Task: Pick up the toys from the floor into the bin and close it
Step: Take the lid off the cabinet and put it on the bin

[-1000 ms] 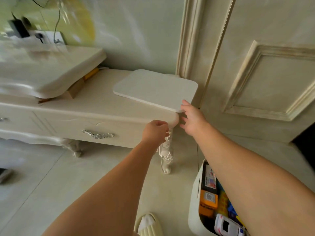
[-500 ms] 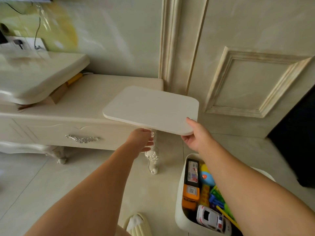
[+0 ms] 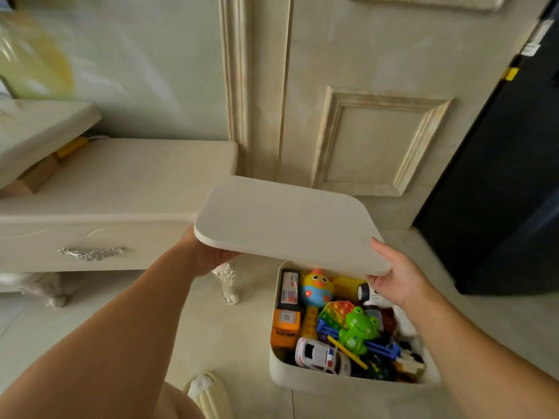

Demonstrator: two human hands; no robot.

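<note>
Two stages: toys binned, closing not yet done.
Toys (image 3: 357, 328) fill the bin (image 3: 332, 384); none shows on the floor (image 3: 230, 328) left of the bin. Lid (image 3: 284, 225) hangs tilted above the bin's far rim, apart from it. Right grip (image 3: 393, 279) pinches the lid, thumb on top; left grip (image 3: 205, 255) bears its other edge, fingers hidden, so I cannot tell their curl. Remaining, I judge: lower and seat the lid.

Tucking the fingers of the left hand (image 3: 208, 255) under the lid (image 3: 287, 225), masking the far rim of the bin (image 3: 302, 379), smearing a yellow-green shape (image 3: 33, 55) at upper left, cropping a slipper (image 3: 208, 394) at the bottom edge.
</note>
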